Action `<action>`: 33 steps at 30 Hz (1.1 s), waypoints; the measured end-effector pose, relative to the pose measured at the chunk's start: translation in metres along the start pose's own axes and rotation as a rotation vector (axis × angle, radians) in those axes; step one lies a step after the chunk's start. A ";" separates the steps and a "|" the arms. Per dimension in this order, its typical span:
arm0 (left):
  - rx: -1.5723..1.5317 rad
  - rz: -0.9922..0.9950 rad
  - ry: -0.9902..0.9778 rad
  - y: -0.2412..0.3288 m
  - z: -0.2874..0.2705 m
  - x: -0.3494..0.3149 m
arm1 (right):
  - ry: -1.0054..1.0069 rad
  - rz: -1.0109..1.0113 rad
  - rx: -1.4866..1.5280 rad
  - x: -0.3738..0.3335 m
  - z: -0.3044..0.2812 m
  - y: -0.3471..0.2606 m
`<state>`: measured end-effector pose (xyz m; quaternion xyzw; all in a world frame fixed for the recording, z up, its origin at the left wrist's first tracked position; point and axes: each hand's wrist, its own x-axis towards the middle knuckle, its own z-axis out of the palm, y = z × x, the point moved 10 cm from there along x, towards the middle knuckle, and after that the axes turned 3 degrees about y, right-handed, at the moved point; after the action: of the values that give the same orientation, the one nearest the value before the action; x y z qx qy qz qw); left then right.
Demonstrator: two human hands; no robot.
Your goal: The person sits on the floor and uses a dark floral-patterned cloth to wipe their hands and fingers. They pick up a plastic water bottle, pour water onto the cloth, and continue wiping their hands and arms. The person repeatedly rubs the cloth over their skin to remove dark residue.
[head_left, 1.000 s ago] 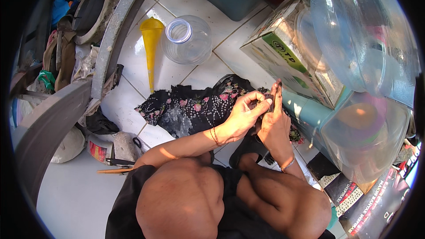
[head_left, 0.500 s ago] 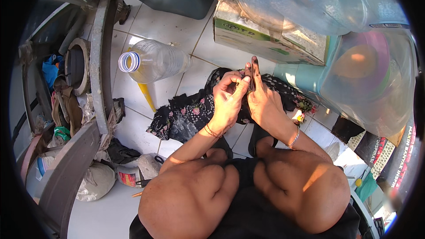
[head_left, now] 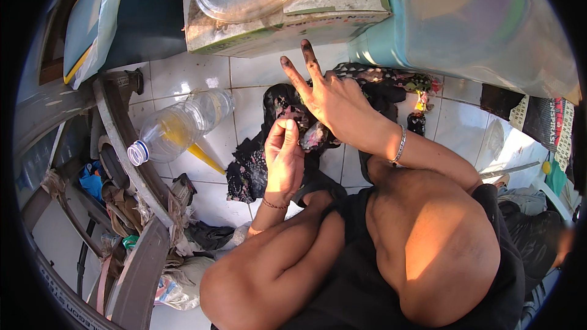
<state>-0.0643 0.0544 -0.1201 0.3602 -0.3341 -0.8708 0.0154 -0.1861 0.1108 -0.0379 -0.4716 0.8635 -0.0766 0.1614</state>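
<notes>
My right hand (head_left: 339, 101) is raised over a crumpled black floral cloth (head_left: 247, 168) on the floor. Two of its fingers are stretched out in a V, with black smears on them; the others are curled in. Lower and to the left, my left hand (head_left: 284, 160) is closed, thumb pressed against the fingers. Whatever it may pinch is too small or hidden to make out. The hands do not touch each other. A clear plastic bottle without a cap (head_left: 189, 117) lies on its side left of the cloth, beside a yellow tapered piece (head_left: 206, 159).
A worn cardboard box (head_left: 287, 29) stands ahead, with a big translucent tub (head_left: 483, 30) to its right. A grey frame (head_left: 131, 146) runs along the left, with rags and bags around it. White tiles (head_left: 257, 73) cover the floor.
My left hand has come away from the blackened fingers of my right hand and is lower. Those two fingers have spread apart. The whole view has shifted and turned.
</notes>
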 end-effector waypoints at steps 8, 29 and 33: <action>-0.469 -0.140 0.063 0.023 -0.001 0.018 | 0.060 -0.077 0.137 -0.007 -0.003 -0.013; 0.753 0.713 0.031 0.068 0.052 -0.027 | 0.054 -0.003 -0.080 -0.010 0.000 -0.006; 0.488 0.692 0.360 0.078 -0.004 -0.018 | 0.079 -0.083 -0.079 -0.001 -0.005 -0.026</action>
<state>-0.0655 -0.0036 -0.0646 0.3663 -0.6219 -0.6339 0.2780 -0.1668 0.0970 -0.0252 -0.5097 0.8513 -0.0675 0.1050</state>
